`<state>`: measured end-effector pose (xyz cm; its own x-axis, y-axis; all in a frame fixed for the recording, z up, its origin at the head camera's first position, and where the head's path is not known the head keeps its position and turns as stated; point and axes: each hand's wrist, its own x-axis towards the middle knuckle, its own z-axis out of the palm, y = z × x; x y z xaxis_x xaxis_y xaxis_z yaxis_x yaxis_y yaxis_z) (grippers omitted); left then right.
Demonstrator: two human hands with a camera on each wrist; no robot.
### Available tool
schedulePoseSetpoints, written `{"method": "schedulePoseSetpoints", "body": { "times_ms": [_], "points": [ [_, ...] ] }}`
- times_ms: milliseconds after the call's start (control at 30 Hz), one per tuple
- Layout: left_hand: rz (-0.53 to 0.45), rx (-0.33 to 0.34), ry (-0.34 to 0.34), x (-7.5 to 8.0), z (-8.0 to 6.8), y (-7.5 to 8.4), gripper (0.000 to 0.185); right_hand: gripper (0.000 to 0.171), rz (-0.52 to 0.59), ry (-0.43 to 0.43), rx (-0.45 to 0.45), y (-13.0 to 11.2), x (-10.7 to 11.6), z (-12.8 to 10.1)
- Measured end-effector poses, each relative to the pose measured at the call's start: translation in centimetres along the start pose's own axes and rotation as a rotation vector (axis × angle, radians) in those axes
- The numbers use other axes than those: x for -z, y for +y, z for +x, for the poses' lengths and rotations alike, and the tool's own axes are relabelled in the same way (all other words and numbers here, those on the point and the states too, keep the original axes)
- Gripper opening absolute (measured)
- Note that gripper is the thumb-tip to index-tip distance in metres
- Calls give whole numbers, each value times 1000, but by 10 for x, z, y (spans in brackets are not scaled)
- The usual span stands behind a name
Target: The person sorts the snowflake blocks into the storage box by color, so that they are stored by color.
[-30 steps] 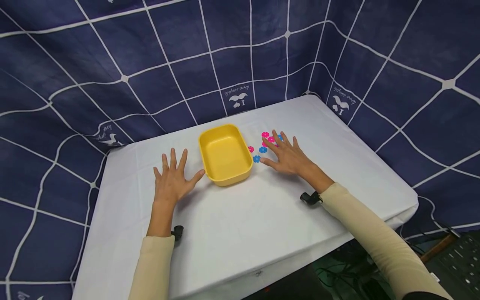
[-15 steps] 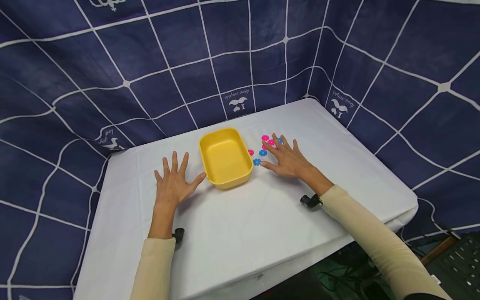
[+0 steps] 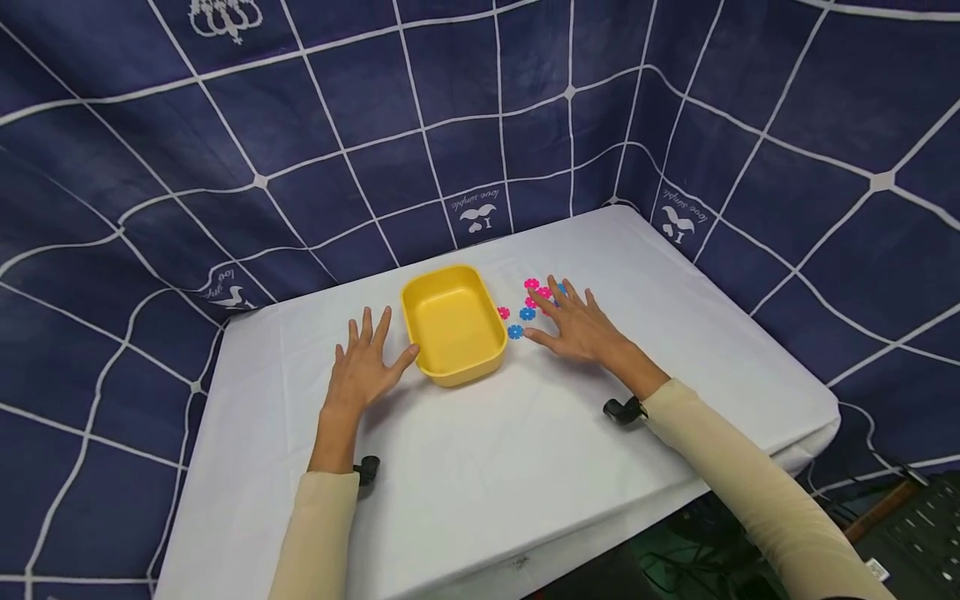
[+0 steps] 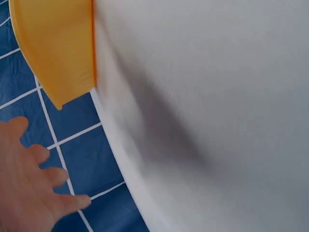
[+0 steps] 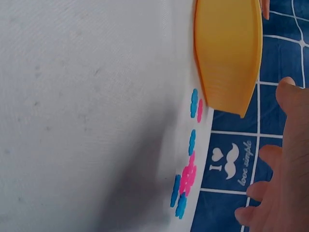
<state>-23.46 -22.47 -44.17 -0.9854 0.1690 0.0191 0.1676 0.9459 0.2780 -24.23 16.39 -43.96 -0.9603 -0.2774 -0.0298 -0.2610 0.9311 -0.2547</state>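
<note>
A yellow rectangular tub (image 3: 453, 329) with rounded corners stands on the white-covered table. To its left, my left hand (image 3: 363, 371) hovers with fingers spread, the thumb tip overlapping the tub's rim in the head view. My right hand (image 3: 581, 329), also spread and holding nothing, is raised over the right side. Beneath and beyond its fingers lie several pink and blue flower-shaped discs, among them a blue disc (image 3: 515, 332) and a pink disc (image 3: 504, 313) beside the tub. Part of the group is hidden by the fingers; the right wrist view shows the discs (image 5: 188, 179) flat on the cloth.
The white tablecloth (image 3: 465, 467) covers the table to its edges. A dark blue curtain (image 3: 360, 108) with white grid lines rises behind and on both sides. Cables and a black keyboard (image 3: 918, 533) are at the lower right, below table level.
My left hand has shifted slightly right, closer to the tub. The right hand stays nearly still over the discs. The head view has tilted up a little, lowering the scene in it.
</note>
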Motion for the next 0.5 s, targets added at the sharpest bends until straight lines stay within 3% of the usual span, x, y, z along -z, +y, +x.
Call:
{"method": "schedulePoseSetpoints", "body": {
  "times_ms": [333, 500],
  "points": [
    [-103, -123, 153, -6, 23, 7, 87, 80, 62, 108, -3, 1, 0, -3],
    [-124, -160, 137, -10, 33, 8, 81, 69, 116, 170, -2, 4, 1, -5]
  ]
}}
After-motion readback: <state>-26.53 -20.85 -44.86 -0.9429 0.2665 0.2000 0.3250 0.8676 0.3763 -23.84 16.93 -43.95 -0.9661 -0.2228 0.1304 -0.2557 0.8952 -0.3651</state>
